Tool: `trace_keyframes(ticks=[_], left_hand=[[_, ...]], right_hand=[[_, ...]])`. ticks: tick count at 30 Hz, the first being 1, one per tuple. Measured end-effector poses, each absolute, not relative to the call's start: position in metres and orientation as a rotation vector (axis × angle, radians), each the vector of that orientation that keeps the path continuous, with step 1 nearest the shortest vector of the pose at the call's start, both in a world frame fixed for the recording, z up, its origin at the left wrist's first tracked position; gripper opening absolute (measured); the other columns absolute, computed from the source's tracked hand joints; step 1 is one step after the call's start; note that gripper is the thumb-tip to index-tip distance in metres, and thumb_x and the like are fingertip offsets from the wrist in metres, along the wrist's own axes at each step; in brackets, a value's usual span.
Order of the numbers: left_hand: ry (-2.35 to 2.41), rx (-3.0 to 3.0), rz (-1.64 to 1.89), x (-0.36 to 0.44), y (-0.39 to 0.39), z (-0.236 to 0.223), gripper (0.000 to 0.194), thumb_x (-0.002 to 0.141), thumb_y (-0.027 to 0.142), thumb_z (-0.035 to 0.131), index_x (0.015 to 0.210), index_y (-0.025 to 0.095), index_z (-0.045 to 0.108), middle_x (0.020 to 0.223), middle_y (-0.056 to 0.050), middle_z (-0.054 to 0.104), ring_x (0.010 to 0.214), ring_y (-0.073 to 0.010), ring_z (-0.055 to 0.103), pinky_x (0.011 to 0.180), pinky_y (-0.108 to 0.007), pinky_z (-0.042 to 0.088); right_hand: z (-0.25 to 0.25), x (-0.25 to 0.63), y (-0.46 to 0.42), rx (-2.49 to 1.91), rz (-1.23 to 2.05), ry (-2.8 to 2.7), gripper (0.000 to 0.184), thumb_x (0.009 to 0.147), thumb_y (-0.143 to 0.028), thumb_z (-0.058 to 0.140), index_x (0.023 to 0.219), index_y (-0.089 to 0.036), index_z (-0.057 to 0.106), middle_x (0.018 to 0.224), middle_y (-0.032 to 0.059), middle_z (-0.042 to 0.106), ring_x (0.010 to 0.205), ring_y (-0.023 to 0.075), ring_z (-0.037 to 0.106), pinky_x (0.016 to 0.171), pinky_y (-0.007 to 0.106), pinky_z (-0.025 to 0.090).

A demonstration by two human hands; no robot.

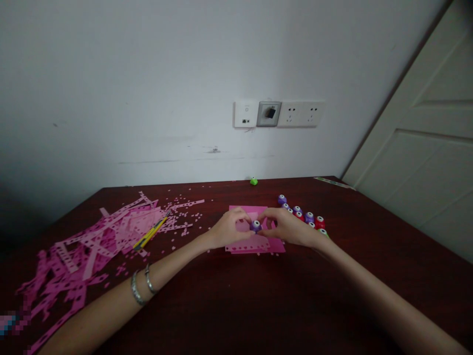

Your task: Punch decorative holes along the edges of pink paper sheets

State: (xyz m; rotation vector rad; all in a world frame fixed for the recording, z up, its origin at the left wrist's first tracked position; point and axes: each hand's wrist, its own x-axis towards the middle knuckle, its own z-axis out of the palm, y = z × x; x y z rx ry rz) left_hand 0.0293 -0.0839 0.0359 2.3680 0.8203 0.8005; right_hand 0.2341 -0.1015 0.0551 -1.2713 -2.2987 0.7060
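A small purple craft paper punch [255, 226] with a white top sits on a short stack of pink paper sheets [277, 245] in the middle of the table. From the left, my left hand [229, 230] grips the punch between thumb and fingers. My right hand [290, 227] closes on its other side, thumb and forefinger bent against it. Along its near edge, the top sheet carries a row of small punched shapes. Just behind my right hand stand several more punches, among them a purple punch [309, 217] and a red punch [320, 222].
Pink punched strips [111, 231] lie heaped at the left, with small paper bits scattered around. On them rests a yellow pencil-like stick [151, 232]. A green punch [253, 181] stands near the wall. A ruler-like strip [334, 183] lies at the back right. Sockets [301, 114] line the wall.
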Motion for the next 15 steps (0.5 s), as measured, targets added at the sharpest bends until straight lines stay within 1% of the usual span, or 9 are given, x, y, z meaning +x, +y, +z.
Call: trace_keyframes(ticks=[3,5,7,8,10,12,15], left_hand=[[0.835,2.337,0.761,0.024,-0.076,0.036,0.02,0.071,0.03,0.066,0.087,0.018,0.063,0.088,-0.003,0.061,0.081,-0.0152,0.054,0.075,-0.03,0.042],[0.938,2.341,0.729,0.015,-0.063,0.035,0.019,0.072,0.031,0.064,0.086,0.017,0.065,0.087,-0.004,0.061,0.08,-0.0154,0.054,0.072,-0.029,0.041],[1.12,2.382,0.685,0.0,-0.045,0.034,0.013,0.075,0.026,0.057,0.076,0.016,0.066,0.082,-0.005,0.062,0.076,-0.0154,0.055,0.071,-0.028,0.04],[1.242,2.383,0.641,-0.008,-0.036,0.032,0.013,0.074,0.022,0.055,0.072,0.015,0.066,0.079,-0.006,0.063,0.073,-0.0153,0.055,0.07,-0.028,0.04],[1.384,2.318,0.523,-0.022,-0.02,0.028,0.015,0.072,0.02,0.053,0.071,0.014,0.067,0.075,-0.006,0.065,0.07,-0.0152,0.056,0.068,-0.027,0.039],[1.406,2.241,0.44,-0.032,-0.011,0.023,0.017,0.071,0.026,0.055,0.071,0.014,0.067,0.074,-0.006,0.066,0.068,-0.0156,0.057,0.064,-0.026,0.039],[1.358,2.182,0.401,-0.035,-0.008,0.017,0.027,0.068,0.039,0.059,0.071,0.013,0.066,0.071,-0.006,0.066,0.065,-0.0155,0.056,0.059,-0.025,0.038]], right_hand=[[0.057,0.238,-0.1,-1.259,0.705,-2.301,0.02,0.07,-0.028,0.065,0.087,-0.017,0.066,0.077,0.0032,0.063,0.066,0.0127,0.054,0.057,0.024,0.042],[0.057,0.244,-0.098,-1.33,0.795,-2.276,0.022,0.07,-0.03,0.065,0.087,-0.016,0.066,0.074,0.0035,0.063,0.059,0.0116,0.054,0.051,0.023,0.043],[0.058,0.251,-0.095,-1.417,0.938,-2.227,0.026,0.07,-0.032,0.065,0.089,-0.015,0.065,0.073,0.004,0.063,0.054,0.0111,0.054,0.044,0.022,0.044],[0.058,0.256,-0.093,-1.449,1.007,-2.199,0.027,0.069,-0.033,0.065,0.089,-0.015,0.065,0.073,0.0044,0.064,0.053,0.0113,0.055,0.043,0.022,0.045],[0.059,0.263,-0.091,-1.486,1.095,-2.159,0.028,0.067,-0.033,0.066,0.087,-0.014,0.066,0.075,0.0054,0.065,0.056,0.0126,0.058,0.043,0.023,0.049],[0.058,0.269,-0.089,-1.515,1.133,-2.139,0.027,0.065,-0.033,0.067,0.084,-0.014,0.066,0.075,0.006,0.066,0.058,0.0137,0.059,0.047,0.024,0.052],[0.055,0.273,-0.087,-1.54,1.167,-2.129,0.026,0.063,-0.033,0.068,0.081,-0.014,0.065,0.074,0.0058,0.066,0.061,0.0148,0.061,0.051,0.024,0.054]])
